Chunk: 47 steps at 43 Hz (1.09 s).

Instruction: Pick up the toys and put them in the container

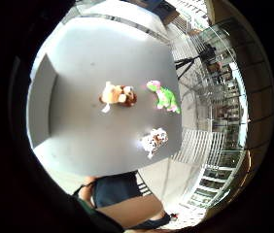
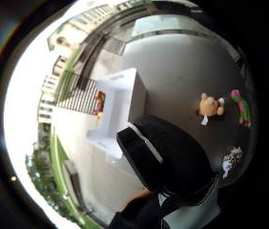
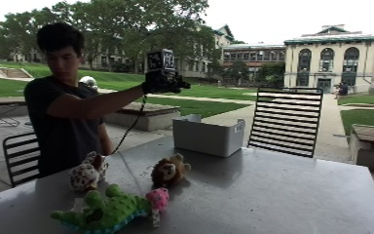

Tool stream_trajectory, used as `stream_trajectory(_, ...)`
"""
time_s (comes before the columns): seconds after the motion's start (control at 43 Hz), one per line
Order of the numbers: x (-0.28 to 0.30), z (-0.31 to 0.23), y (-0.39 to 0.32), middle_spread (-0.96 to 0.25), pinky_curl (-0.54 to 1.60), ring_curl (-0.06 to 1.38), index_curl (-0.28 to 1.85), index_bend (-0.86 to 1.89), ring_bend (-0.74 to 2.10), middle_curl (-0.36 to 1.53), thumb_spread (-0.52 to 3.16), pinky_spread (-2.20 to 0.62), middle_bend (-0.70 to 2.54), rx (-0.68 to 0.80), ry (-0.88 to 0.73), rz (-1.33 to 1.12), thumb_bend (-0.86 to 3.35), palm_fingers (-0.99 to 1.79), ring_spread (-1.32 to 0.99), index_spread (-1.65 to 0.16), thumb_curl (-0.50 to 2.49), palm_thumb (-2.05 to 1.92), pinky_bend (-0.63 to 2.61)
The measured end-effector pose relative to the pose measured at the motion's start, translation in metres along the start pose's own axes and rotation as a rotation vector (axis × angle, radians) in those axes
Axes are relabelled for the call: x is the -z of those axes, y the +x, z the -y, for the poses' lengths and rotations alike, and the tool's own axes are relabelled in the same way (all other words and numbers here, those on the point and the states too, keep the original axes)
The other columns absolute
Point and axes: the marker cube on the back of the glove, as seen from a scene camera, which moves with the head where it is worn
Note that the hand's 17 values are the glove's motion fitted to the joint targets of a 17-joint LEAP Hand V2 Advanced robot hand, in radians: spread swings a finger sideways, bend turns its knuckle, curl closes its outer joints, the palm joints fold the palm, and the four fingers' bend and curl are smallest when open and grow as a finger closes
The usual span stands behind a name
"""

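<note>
Three soft toys lie on the grey table (image 3: 290, 195). A brown plush (image 3: 169, 171) (image 1: 118, 95) sits near the middle. A white spotted plush (image 3: 87, 173) (image 1: 154, 141) lies by the person's side of the table. A green dinosaur with a pink head (image 3: 109, 212) (image 1: 165, 97) lies at the near edge. The pale open container (image 3: 206, 136) (image 2: 120, 102) stands at the table's far edge. My gloved right hand (image 3: 163, 82) is raised high over the table on an outstretched arm, fingers relaxed and holding nothing. A small red and yellow thing (image 2: 98, 101) shows at the container's mouth.
A black slatted chair (image 3: 284, 122) stands behind the container at the table's far side. Another chair (image 3: 20, 146) is behind the person. Bare tabletop stretches between the toys and the container.
</note>
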Motion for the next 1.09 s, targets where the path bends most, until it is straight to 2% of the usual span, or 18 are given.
stream_trajectory(0.047,0.000,0.004,0.005,-0.03,0.18,0.05,0.14,0.19,0.18,0.13,0.97,-0.06,0.26,-0.097,0.002,-0.035,-0.04,0.07,-0.15,-0.18,0.03,-0.05,0.45)
stream_trajectory(0.093,0.001,0.003,0.008,-0.04,0.19,0.06,0.15,0.19,0.18,0.15,1.03,-0.07,0.27,-0.118,0.002,-0.050,-0.04,0.06,-0.15,-0.18,0.04,-0.06,0.45)
stream_trajectory(0.186,0.008,-0.016,0.007,-0.04,0.20,0.07,0.18,0.19,0.18,0.17,1.11,-0.07,0.27,-0.095,-0.007,-0.054,-0.05,0.04,-0.17,-0.20,0.05,-0.07,0.45)
stream_trajectory(0.303,0.014,-0.052,0.050,-0.04,0.22,0.09,0.22,0.19,0.18,0.20,1.14,-0.07,0.27,-0.018,-0.028,-0.041,-0.06,0.03,-0.18,-0.20,0.06,-0.09,0.46)
stream_trajectory(0.489,0.007,-0.128,0.114,-0.04,0.25,0.11,0.27,0.20,0.19,0.24,1.13,-0.07,0.26,-0.064,-0.042,-0.116,-0.07,0.02,-0.19,-0.20,0.08,-0.10,0.46)
stream_trajectory(0.582,-0.016,-0.151,0.172,-0.05,0.26,0.12,0.29,0.20,0.18,0.25,1.12,-0.06,0.26,-0.103,-0.043,-0.092,-0.07,0.01,-0.20,-0.20,0.09,-0.11,0.46)
stream_trajectory(0.745,-0.068,-0.188,0.222,-0.05,0.28,0.13,0.32,0.19,0.17,0.28,1.07,-0.03,0.25,-0.194,-0.044,-0.125,-0.08,-0.01,-0.21,-0.20,0.10,-0.12,0.49)
stream_trajectory(0.908,-0.139,-0.213,0.256,-0.06,0.32,0.14,0.32,0.15,0.17,0.29,1.03,0.00,0.20,-0.231,-0.138,-0.117,-0.08,-0.03,-0.21,-0.19,0.11,-0.12,0.62)
stream_trajectory(1.094,-0.193,-0.224,0.271,-0.09,0.37,0.15,0.31,0.13,0.16,0.30,1.01,0.03,0.17,-0.278,-0.224,-0.072,-0.07,-0.06,-0.20,-0.21,0.14,-0.09,0.79)
